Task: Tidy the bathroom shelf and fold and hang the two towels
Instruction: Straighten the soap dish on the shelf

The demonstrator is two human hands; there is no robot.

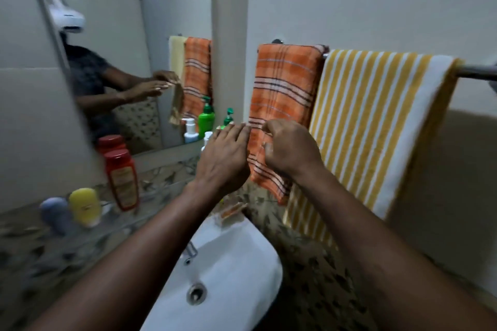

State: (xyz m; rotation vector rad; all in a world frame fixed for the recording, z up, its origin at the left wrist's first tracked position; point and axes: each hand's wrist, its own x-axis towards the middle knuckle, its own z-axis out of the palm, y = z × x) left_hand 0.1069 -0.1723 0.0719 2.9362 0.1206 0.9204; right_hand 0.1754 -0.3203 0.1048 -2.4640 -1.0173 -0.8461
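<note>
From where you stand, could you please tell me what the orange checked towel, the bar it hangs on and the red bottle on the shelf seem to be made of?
The orange checked towel looks like thin woven cotton: flat weave, soft folds, no pile. The bar appears to be polished metal, grey with a bright sheen. The red bottle seems glossy plastic, judging by highlights on its cap and shoulder, though glass cannot be ruled out.

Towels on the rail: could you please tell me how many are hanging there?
2. The orange towel hangs at the rail's left end, with both hands on its lower part. The yellow towel hangs beside it on the right. None seems hidden.
</note>
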